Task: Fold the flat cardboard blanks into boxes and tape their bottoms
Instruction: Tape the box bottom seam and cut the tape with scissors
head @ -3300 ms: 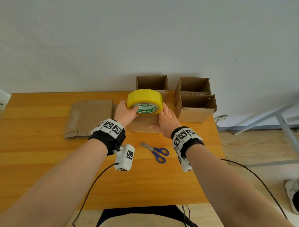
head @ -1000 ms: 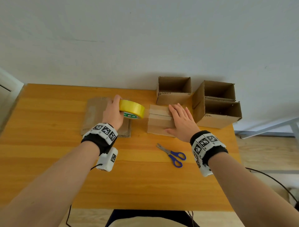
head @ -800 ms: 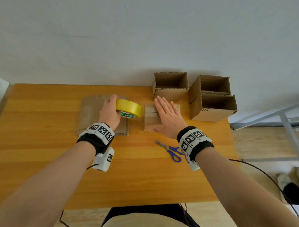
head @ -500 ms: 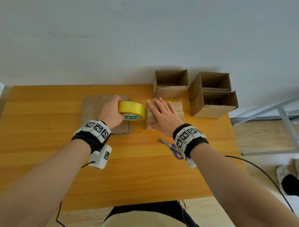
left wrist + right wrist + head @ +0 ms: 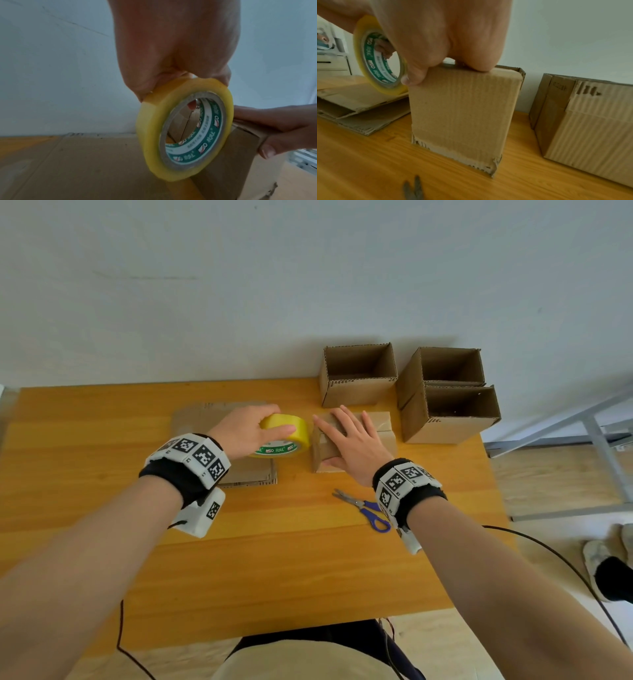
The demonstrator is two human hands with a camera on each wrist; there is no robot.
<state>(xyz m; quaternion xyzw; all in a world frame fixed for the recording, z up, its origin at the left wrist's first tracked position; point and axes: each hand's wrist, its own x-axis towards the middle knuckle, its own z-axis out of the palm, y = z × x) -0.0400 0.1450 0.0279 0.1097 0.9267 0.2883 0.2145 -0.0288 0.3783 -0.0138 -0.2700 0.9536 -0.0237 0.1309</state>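
The left hand (image 5: 245,430) grips the yellow roll of packing tape (image 5: 286,436) with a green-and-white core, holding it on edge just left of the small brown cardboard box (image 5: 349,445) standing bottom-up on the orange wooden table (image 5: 274,559). The right hand (image 5: 352,441) lies flat on that box, fingers spread and straight, thumb down its near side. Flat cardboard blanks (image 5: 246,474) lie under the left hand. 3 open-topped brown cardboard boxes (image 5: 358,376) stand at the far right. Blue-handled scissors (image 5: 368,508) lie near the right wrist.

Four folded boxes (image 5: 358,378) total: three open-topped, one upturned; one tape roll (image 5: 286,436); one scissors (image 5: 368,508); flat blanks (image 5: 239,470), count unclear.
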